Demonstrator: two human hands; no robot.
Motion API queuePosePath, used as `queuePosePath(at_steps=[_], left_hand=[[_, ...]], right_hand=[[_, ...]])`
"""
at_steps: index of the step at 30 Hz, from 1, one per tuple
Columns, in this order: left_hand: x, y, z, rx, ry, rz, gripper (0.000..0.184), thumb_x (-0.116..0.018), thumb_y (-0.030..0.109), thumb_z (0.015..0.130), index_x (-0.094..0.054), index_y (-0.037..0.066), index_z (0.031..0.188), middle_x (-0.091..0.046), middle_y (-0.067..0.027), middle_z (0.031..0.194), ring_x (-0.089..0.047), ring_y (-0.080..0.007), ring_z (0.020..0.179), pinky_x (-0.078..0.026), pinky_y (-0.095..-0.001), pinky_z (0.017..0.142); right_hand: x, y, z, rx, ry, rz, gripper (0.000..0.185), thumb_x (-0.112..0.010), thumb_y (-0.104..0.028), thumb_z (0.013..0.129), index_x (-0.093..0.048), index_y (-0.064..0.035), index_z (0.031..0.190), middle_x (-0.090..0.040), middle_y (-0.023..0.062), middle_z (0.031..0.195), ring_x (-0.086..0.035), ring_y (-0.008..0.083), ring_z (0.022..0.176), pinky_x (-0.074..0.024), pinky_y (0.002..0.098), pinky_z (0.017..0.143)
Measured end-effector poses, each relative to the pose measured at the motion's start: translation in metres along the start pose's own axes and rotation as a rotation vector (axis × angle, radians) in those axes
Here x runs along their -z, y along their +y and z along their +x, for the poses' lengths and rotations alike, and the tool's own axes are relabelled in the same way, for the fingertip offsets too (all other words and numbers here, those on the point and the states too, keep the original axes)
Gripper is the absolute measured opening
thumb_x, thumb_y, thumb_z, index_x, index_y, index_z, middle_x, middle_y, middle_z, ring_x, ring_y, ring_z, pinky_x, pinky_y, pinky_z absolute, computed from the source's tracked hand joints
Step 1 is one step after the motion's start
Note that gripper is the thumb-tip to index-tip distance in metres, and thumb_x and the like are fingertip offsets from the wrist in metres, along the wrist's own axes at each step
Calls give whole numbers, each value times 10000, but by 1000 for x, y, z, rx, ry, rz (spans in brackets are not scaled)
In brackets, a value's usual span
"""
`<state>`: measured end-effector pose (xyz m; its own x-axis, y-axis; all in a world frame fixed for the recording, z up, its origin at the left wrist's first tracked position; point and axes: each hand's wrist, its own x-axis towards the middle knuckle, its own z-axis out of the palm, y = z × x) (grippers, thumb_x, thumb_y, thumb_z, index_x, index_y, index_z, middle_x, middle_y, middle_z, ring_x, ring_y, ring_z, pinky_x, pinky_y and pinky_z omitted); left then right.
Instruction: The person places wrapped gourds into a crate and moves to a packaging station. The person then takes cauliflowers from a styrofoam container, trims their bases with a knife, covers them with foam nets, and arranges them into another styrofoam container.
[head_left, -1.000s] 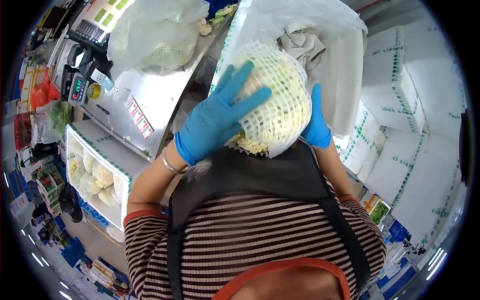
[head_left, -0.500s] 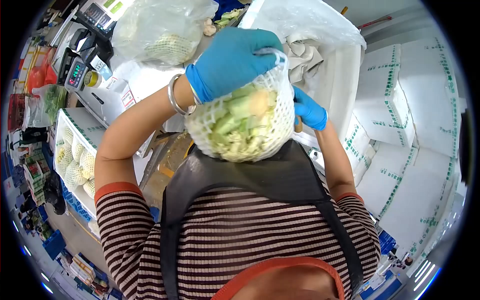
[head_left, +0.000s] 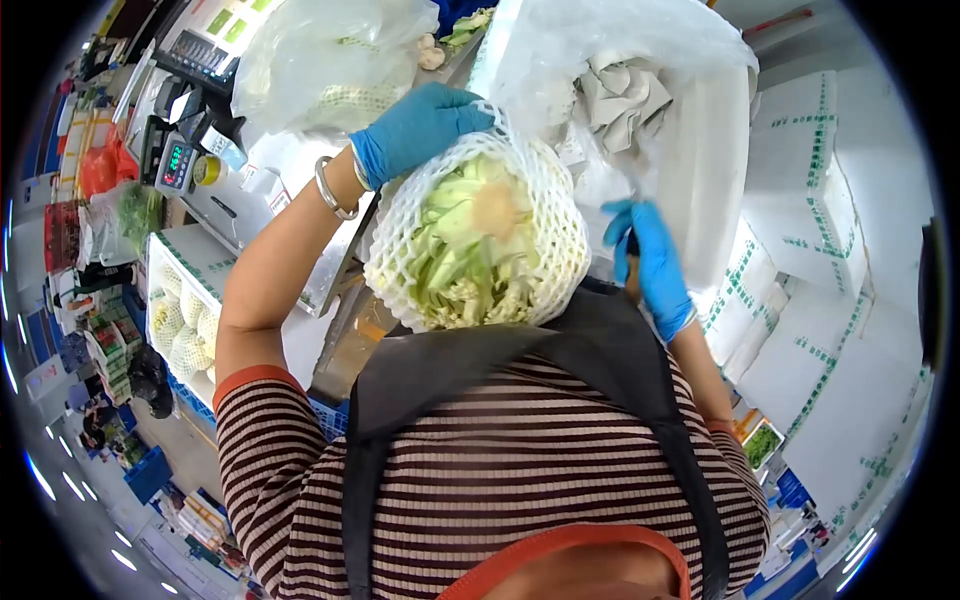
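A cauliflower [head_left: 465, 235] with pale green leaves and its cut stem end facing up sits against my chest inside a white foam net sleeve [head_left: 555, 215]. My left hand [head_left: 425, 130], in a blue glove, is closed on the upper rim of this net. To the right of the cauliflower, apart from it, my blue-gloved right hand [head_left: 655, 265] is wrapped round a knife [head_left: 632, 285] with a brown handle. The blade is blurred and hard to make out.
A white foam box [head_left: 715, 190] lined with plastic holds crumpled grey paper [head_left: 625, 100]. A clear bag [head_left: 320, 70] with netted produce lies ahead, near a scale display [head_left: 176, 165]. Netted cauliflowers [head_left: 185, 325] fill a box at left; white cartons [head_left: 790, 200] stack at right.
My right hand has come away from the cauliflower to the right, with the knife now showing. My left hand has shifted left and down, pulling the net's rim and uncovering the stem end.
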<state>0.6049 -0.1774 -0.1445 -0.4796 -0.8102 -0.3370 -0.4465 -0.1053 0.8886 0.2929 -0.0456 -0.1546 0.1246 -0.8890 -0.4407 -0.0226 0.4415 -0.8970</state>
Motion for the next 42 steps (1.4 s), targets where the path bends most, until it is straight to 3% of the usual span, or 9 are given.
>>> queuePosePath(at_steps=[2,7,24,27,30,33,37,40,42], left_hand=[[-3,7,8,-25,-1,-6,350,-605,291,957,-687,-13,1108,-733,-111,957,-658,-137,846,-518,-289,816],[-21,15,29,-115,-62,-196,271,-597,184,963,-673,-40,1095,-719,-68,963,-633,-102,850,-515,-264,792],[-32,-18,43,84,31,-297,161,-566,32,936,-673,-22,1043,-688,-37,953,-625,-106,830,-520,-239,775],[-27,-26,55,108,14,-332,182,-543,74,960,-671,-30,1037,-686,-21,940,-616,-88,838,-515,-237,786],[-30,-18,63,114,-71,-229,194,-551,91,952,-675,-24,1046,-691,-25,943,-610,-75,850,-509,-240,792],[-30,-15,82,130,-96,48,216,-570,121,938,-673,-40,1039,-697,-48,942,-617,-89,841,-507,-249,772],[-38,20,105,-77,-237,355,306,-530,240,970,-690,5,1083,-712,-172,977,-664,-215,850,-499,-304,826],[-38,26,94,-14,-168,247,251,-568,160,958,-661,-55,1050,-700,-48,943,-602,-78,858,-490,-244,738],[-34,6,85,3,-144,-57,245,-550,134,972,-656,-46,1100,-696,-29,948,-607,-77,882,-504,-239,788]], right_hand=[[-10,-48,2,180,47,-105,279,-386,-274,1043,-547,-66,1138,-553,26,814,-468,72,540,-392,230,500],[-32,-62,30,722,-113,-567,259,-528,-276,979,-581,-31,1041,-603,187,902,-576,400,737,-490,422,650],[-10,-62,47,417,-496,-665,283,-497,-324,992,-629,-74,993,-636,162,757,-623,334,673,-498,404,630],[-4,-60,22,102,-689,-368,371,-441,-338,1032,-649,-47,931,-605,49,665,-578,105,572,-469,257,555],[31,-50,45,-135,-558,350,355,-457,-326,1027,-642,-26,986,-605,14,688,-522,63,541,-447,197,523],[31,-51,60,342,-174,15,421,-578,-219,923,-549,-21,1294,-638,84,1030,-562,85,576,-475,210,536],[-2,-76,72,998,-294,-742,590,-735,-146,732,-586,-115,1302,-650,73,1134,-647,130,785,-518,233,647],[34,-63,94,819,-195,-467,553,-738,-157,774,-593,-140,1307,-678,48,1018,-638,105,782,-502,224,629],[78,-60,98,246,63,-44,466,-735,-223,828,-608,-115,1263,-625,28,874,-553,114,746,-481,266,628]])
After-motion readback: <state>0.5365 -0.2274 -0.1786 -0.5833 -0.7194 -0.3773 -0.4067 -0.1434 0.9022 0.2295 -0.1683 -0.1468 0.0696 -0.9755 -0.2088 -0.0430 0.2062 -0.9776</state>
